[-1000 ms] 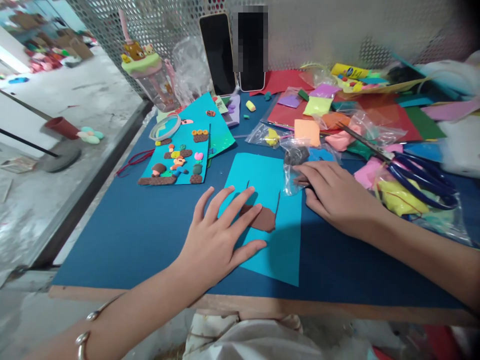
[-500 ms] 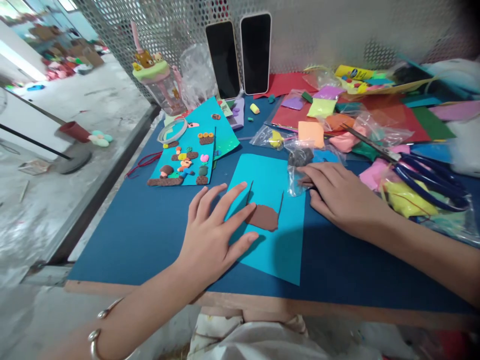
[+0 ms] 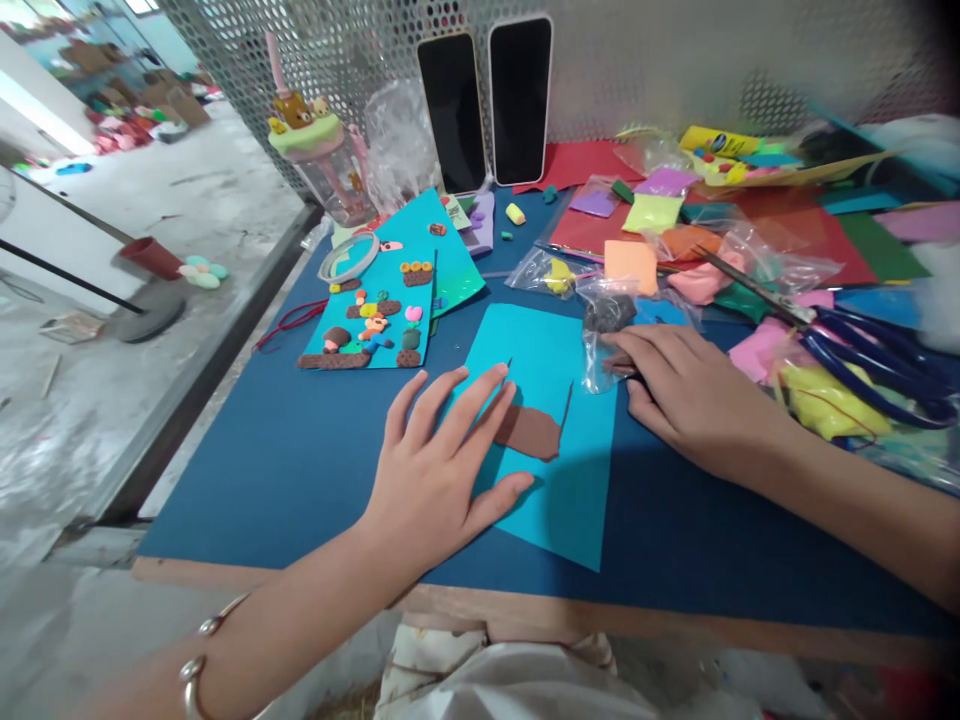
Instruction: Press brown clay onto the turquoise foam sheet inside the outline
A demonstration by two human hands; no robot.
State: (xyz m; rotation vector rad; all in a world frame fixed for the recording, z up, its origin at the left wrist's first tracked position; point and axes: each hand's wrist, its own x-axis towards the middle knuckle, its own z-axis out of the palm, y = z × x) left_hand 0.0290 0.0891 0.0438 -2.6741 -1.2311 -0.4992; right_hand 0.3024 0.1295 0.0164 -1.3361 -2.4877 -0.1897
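Spread out, my left hand [image 3: 442, 465] rests over the left part of a bright blue card [image 3: 566, 515]. Its index finger reaches a flat brown clay piece [image 3: 534, 432] on the card and covers its left end. Thin dark strips rise from both sides of that piece. At the card's upper right edge, my right hand [image 3: 686, 400] has its fingers bunched on brown clay [image 3: 619, 364] at a small clear plastic bag [image 3: 594, 372]. A darker lump [image 3: 611, 312] shows inside the bag. The fingertips partly hide the clay they hold.
A decorated blue card [image 3: 397, 335] with clay figures lies behind left, a tape roll [image 3: 349, 258] on it. Two phones [image 3: 519, 105] lean against the perforated metal panel. Blue-handled scissors [image 3: 847, 350] and bagged coloured clay lie right. A lidded cup [image 3: 319, 150] stands behind.
My left hand has shifted slightly right, its index finger covering more of the left dark strip. My right hand stays at the bag. The whole view has shifted slightly.
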